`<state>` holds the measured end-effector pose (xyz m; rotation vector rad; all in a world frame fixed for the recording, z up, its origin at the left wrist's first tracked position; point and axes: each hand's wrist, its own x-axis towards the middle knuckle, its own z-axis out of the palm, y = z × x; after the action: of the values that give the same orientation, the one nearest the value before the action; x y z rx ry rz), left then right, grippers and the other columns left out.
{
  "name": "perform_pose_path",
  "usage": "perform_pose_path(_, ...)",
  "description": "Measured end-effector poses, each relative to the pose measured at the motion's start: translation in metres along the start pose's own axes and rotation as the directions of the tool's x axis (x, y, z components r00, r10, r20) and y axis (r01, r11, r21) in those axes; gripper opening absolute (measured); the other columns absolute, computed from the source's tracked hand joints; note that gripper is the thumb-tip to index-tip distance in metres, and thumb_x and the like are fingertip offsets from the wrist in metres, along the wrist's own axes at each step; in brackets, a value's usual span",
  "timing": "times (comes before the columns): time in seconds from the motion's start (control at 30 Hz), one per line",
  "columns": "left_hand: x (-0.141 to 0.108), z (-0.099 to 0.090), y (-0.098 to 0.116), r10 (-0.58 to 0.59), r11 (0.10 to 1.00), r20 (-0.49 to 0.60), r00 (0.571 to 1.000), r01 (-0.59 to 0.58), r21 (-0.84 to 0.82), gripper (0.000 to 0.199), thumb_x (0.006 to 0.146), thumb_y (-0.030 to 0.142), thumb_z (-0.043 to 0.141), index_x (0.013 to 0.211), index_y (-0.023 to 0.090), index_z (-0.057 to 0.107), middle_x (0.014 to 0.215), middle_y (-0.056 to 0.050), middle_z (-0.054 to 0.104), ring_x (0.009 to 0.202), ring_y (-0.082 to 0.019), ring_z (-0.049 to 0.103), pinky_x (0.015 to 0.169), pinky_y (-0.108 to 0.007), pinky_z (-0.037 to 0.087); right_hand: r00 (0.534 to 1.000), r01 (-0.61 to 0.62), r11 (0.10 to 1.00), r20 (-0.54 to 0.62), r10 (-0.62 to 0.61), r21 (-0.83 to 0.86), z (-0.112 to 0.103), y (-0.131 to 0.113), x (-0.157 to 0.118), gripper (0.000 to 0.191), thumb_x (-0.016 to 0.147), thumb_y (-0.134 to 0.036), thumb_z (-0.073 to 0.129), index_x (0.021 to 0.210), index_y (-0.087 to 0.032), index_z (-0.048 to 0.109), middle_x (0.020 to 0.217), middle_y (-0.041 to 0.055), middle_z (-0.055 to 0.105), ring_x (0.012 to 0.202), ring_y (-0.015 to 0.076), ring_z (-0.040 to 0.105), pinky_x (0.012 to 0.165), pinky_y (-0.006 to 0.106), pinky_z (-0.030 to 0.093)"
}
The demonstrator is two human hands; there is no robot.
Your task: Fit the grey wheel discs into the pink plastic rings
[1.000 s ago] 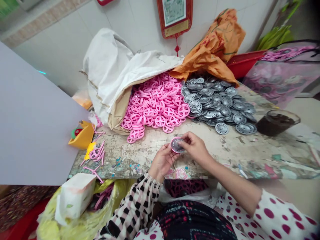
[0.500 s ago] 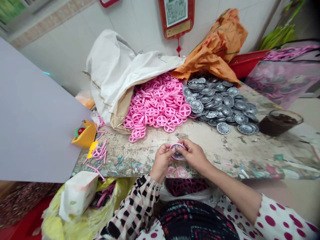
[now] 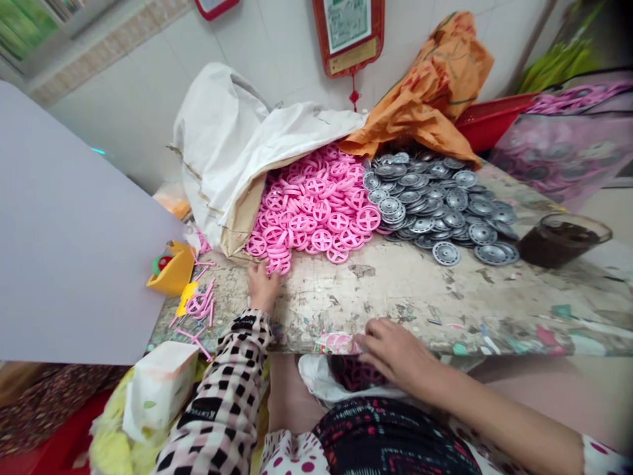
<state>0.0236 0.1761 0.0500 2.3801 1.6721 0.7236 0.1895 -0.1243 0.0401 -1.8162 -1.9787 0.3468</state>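
Note:
At the front left corner of a heap of pink plastic wheels (image 3: 321, 211), my left hand (image 3: 263, 289) has its fingers curled down on the nearest wheel (image 3: 277, 265). Its fingertips are partly hidden by the hand itself. My right hand (image 3: 395, 353) hangs at the table's front edge with fingers apart and nothing in them. Under it, a white bag (image 3: 312, 382) in front of my lap holds dark and pink wheels. Right of the pink heap lies a pile of grey hubcap-like discs (image 3: 440, 204).
A white sack (image 3: 217, 145) and an orange sack (image 3: 435, 79) stand behind the heaps. A glass of dark drink (image 3: 558, 244) is at right. Pink scraps (image 3: 200, 303) and a yellow holder (image 3: 173, 270) lie left, above a white container (image 3: 161, 382). A pale panel (image 3: 74, 231) rises at left.
My hands have parted. The pink-rimmed grey disc they held together is out of them. My left hand moved left to the pink heap, my right hand down toward the bag.

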Motion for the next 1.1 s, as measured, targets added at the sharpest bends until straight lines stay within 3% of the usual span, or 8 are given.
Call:
perform_pose_path(0.17,0.011,0.012,0.000,0.144,0.987,0.141,0.980,-0.152,0.046,0.020,0.080,0.035,0.054,0.086,0.018,0.064,0.089,-0.009,0.060,0.089,-0.023,0.056,0.081,-0.035,0.044,0.923,-0.282,0.959,-0.278,0.265,-0.023,-0.026,0.069,0.002,0.033,0.092,-0.033,0.041,0.110,-0.016,0.063,0.101,0.0131,0.056,0.094,0.0243,0.051,0.083,0.038,0.042)
perform_pose_path(0.37,-0.017,0.022,0.019,0.416,0.903,0.280,0.865,-0.430,-0.014,0.015,0.082,0.023,0.049,0.080,0.020,0.063,0.086,-0.007,0.060,0.088,-0.021,0.055,0.082,-0.033,0.042,0.623,-0.765,0.590,-0.525,0.579,-0.257,-0.052,0.143,0.000,0.043,0.090,-0.037,0.039,0.122,-0.013,0.055,0.121,0.0228,0.052,0.104,0.0350,0.047,0.079,0.046,0.039)
perform_pose_path(0.5,-0.041,0.024,0.037,0.574,0.815,0.372,0.730,-0.551,-0.178,0.013,0.082,0.030,0.054,0.078,0.021,0.063,0.085,-0.006,0.059,0.087,-0.018,0.054,0.083,-0.032,0.042,0.648,-0.761,0.541,-0.467,0.602,-0.358,-0.054,0.155,0.004,0.044,0.090,-0.039,0.041,0.119,-0.009,0.056,0.107,0.0222,0.062,0.097,0.0352,0.052,0.077,0.045,0.038)
perform_pose_path(0.57,-0.047,0.026,0.040,0.559,0.829,0.320,0.764,-0.510,-0.231,0.015,0.083,0.032,0.052,0.080,0.021,0.062,0.085,-0.006,0.058,0.087,-0.018,0.054,0.083,-0.032,0.042,0.700,-0.714,0.562,-0.422,0.576,-0.418,-0.054,0.152,0.005,0.040,0.091,-0.036,0.040,0.113,-0.009,0.058,0.098,0.0214,0.065,0.094,0.0350,0.054,0.077,0.046,0.037)
perform_pose_path(0.7,-0.039,0.030,0.034,0.204,0.964,0.002,0.979,-0.201,-0.173,0.021,0.081,0.034,0.055,0.095,0.018,0.056,0.095,-0.008,0.056,0.096,-0.022,0.052,0.089,-0.037,0.042,0.765,-0.644,0.648,-0.366,0.530,-0.407,-0.052,0.139,0.003,0.038,0.094,-0.030,0.030,0.109,-0.013,0.060,0.089,0.0180,0.068,0.089,0.0321,0.058,0.078,0.046,0.036)
perform_pose_path(0.83,-0.014,0.033,0.022,-0.052,0.983,-0.168,0.984,0.021,-0.185,0.047,0.075,0.040,0.064,0.112,0.016,0.048,0.116,-0.013,0.052,0.114,-0.027,0.045,0.099,-0.041,0.037,0.774,-0.577,0.803,-0.412,0.480,-0.149,-0.037,0.128,0.003,0.038,0.094,-0.033,0.031,0.109,-0.013,0.059,0.102,0.0159,0.064,0.092,0.0263,0.058,0.079,0.037,0.041)
perform_pose_path(0.97,0.004,0.034,0.020,-0.120,0.956,0.006,0.993,0.117,-0.270,0.060,0.070,0.045,0.068,0.118,0.018,0.047,0.114,-0.011,0.057,0.108,-0.025,0.053,0.094,-0.038,0.041,0.777,-0.448,0.891,-0.459,0.431,0.079,-0.016,0.120,0.006,0.036,0.093,-0.035,0.034,0.103,-0.015,0.062,0.096,0.0123,0.062,0.093,0.0230,0.057,0.081,0.033,0.043)
perform_pose_path(1.1,-0.006,0.032,0.029,-0.023,0.962,0.033,0.999,0.031,-0.270,0.063,0.065,0.046,0.072,0.117,0.020,0.050,0.115,-0.010,0.058,0.108,-0.026,0.054,0.093,-0.039,0.042,0.659,-0.436,0.855,-0.547,0.516,0.282,-0.005,0.125,0.006,0.034,0.089,-0.039,0.040,0.102,-0.016,0.062,0.096,0.0101,0.065,0.091,0.0228,0.059,0.081,0.033,0.043)
